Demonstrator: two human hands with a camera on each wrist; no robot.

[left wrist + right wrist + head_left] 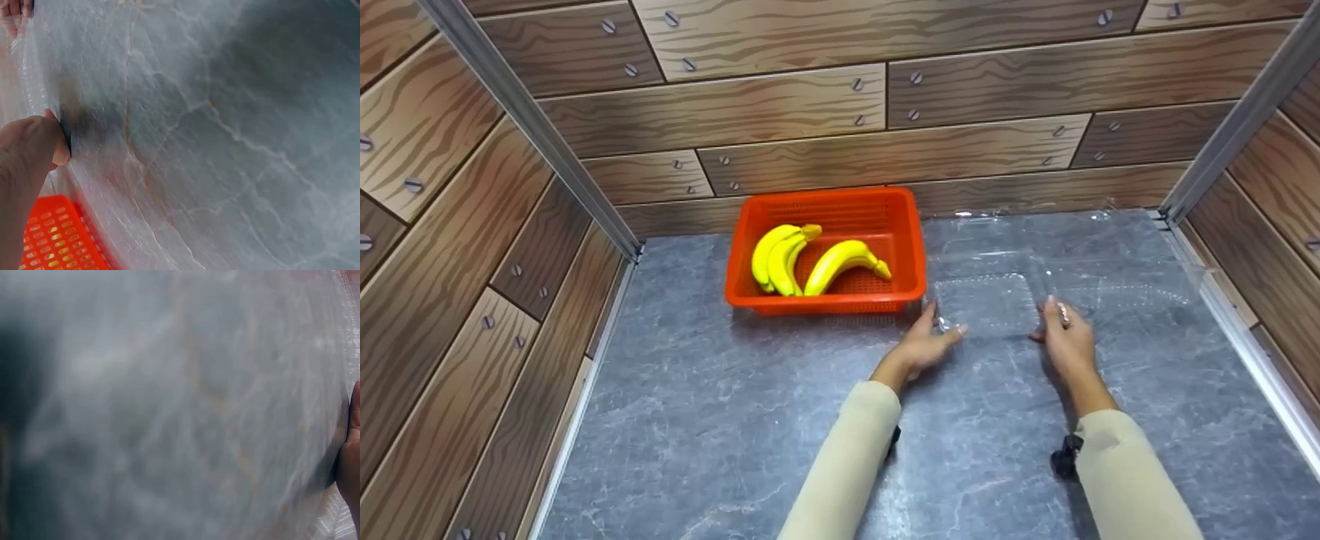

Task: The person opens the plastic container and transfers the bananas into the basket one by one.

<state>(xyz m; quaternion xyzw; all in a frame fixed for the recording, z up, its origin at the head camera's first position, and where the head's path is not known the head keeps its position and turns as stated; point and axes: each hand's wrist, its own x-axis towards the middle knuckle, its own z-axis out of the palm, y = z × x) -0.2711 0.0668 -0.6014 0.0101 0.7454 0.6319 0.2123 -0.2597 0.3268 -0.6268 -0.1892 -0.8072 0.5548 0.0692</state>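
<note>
A clear plastic box (988, 298) lies on the grey table between the two hands in the head view. At its near left corner, beside the red basket, the left hand (921, 346) holds the rim with thumb and fingers apart. The right hand (1067, 341) grips the box's right side, near the front. Transparency makes the box's outline hard to follow. In the left wrist view the left hand (31, 143) shows at the left edge; in the blurred right wrist view only part of the right hand (350, 461) appears.
A red basket (825, 302) with yellow bananas (840, 264) stands left of the box, close to the back wall. More clear plastic (1132, 292) lies to the right, and some along the back. Wood-patterned walls (802, 112) enclose the marbled grey tabletop (720, 420).
</note>
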